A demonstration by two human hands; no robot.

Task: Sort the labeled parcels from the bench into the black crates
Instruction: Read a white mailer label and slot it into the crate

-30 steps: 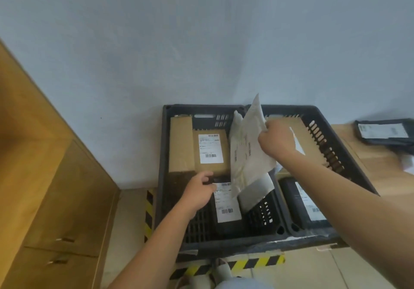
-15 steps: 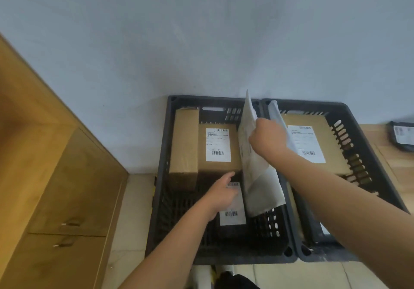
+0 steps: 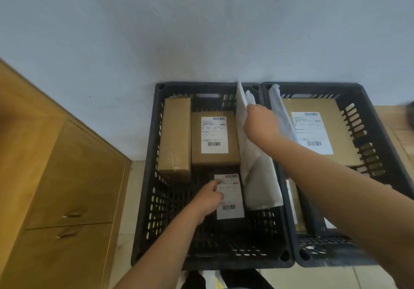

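1. While fingers of the right hand [image 3: 261, 124] curl around a white mailer [image 3: 257, 176], it stands on edge in the left crate [image 3: 143, 199].
2. Fingertips of the left hand [image 3: 208, 196] touch a dark parcel [image 3: 231, 199] on that crate's floor; grip unclear.

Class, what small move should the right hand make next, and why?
Probably release the white plastic mailer bag: the right hand grips its upper edge, and it is upright inside the left black plastic crate, along its right wall.
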